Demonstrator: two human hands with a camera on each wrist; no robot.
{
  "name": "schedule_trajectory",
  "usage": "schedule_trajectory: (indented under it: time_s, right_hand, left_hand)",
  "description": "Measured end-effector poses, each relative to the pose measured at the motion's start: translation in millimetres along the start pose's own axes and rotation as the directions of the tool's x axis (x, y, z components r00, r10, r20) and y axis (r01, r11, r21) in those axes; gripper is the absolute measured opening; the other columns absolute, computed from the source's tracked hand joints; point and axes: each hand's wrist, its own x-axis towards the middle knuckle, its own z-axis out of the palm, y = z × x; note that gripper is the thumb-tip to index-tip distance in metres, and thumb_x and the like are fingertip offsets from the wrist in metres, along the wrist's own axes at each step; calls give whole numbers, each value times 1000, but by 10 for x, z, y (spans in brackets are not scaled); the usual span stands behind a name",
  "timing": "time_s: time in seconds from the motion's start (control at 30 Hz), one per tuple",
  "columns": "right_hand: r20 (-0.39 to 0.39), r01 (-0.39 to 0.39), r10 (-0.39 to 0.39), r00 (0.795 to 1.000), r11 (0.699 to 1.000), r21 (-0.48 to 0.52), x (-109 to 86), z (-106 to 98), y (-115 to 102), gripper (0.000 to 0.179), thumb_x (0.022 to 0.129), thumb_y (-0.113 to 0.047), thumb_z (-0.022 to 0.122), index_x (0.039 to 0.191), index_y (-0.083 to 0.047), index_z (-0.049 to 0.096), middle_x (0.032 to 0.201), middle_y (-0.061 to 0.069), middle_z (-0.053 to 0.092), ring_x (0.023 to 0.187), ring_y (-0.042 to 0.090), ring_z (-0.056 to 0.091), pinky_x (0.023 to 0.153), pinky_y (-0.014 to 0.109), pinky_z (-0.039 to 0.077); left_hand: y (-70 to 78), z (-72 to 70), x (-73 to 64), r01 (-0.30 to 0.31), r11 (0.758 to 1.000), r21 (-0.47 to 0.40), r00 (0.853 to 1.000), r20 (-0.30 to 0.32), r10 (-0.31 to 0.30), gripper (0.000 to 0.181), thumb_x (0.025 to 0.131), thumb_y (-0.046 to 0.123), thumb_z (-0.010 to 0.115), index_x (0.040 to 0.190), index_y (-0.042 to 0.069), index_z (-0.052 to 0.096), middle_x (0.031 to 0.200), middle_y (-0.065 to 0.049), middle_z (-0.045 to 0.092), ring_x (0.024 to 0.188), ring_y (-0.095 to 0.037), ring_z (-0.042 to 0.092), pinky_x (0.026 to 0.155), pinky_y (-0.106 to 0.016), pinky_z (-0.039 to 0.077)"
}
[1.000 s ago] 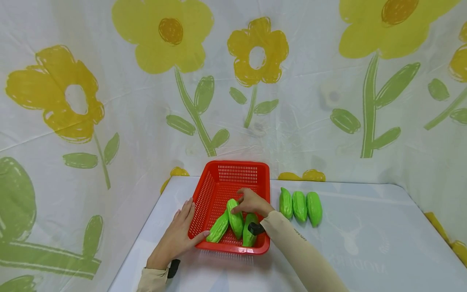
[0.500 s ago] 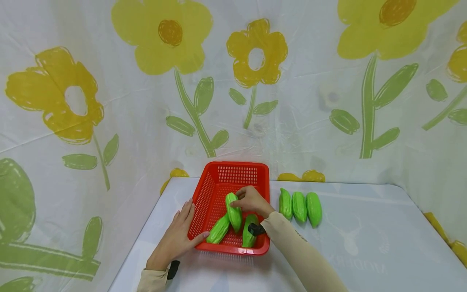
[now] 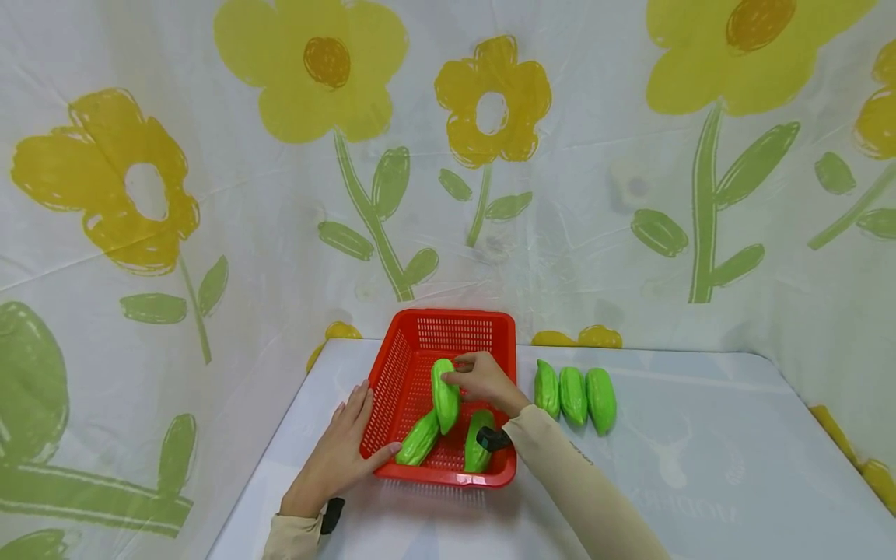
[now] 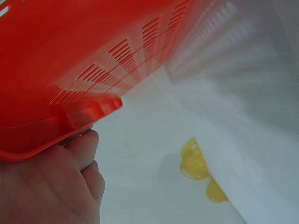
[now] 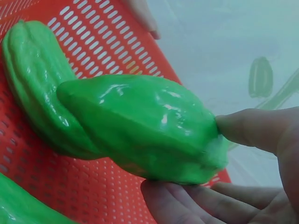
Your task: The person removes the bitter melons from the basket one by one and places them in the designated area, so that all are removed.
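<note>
In the head view my right hand (image 3: 490, 381) holds a bright green bitter melon (image 3: 446, 398) over the middle of the red basket (image 3: 458, 476). The right wrist view shows the thumb (image 5: 247, 128) on one side of its end and fingers (image 5: 173, 200) on the other. The melon's far tip overlaps a second bitter melon (image 5: 37, 74), which leans at the basket's front left. A third bitter melon (image 3: 477, 451) lies at the front right, partly behind the wrist strap. My left hand (image 3: 339, 455) rests against the basket's left rim, fingers straight, thumb on the front corner.
Three more bitter melons (image 3: 574, 395) lie side by side on the pale table (image 3: 700, 435), just right of the basket. A flower-printed curtain (image 3: 595, 257) closes off the back and sides, near the basket's far edge.
My right hand has lifted the bitter melon and moved it toward the back of the basket, away from the one at the front right. The left hand and basket have stayed in place.
</note>
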Motion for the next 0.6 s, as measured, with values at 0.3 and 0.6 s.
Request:
schedule_trajectory:
  time_s: [0.3, 0.6]
  right_hand:
    - [-29, 14, -12, 1000, 996, 90, -13, -64, -14, 53, 92, -26, 78, 133, 5, 62, 129, 22, 70, 93, 23, 77, 82, 46, 65]
    - [-13, 34, -32, 999, 981, 191, -49, -134, -23, 50, 96, -22, 73, 136, 7, 61, 127, 23, 70, 98, 20, 76, 84, 46, 65]
  left_hand:
    - [-10, -13, 16, -6, 1000, -1, 1000, 5, 6, 105, 90, 63, 66, 160, -5, 28, 172, -20, 22, 160, -39, 24, 127, -62, 24]
    - [6, -14, 7, 25, 1000, -13, 999, 28, -24, 106, 90, 64, 65, 161, -4, 26, 172, -19, 21, 160, -38, 23, 128, -61, 23]
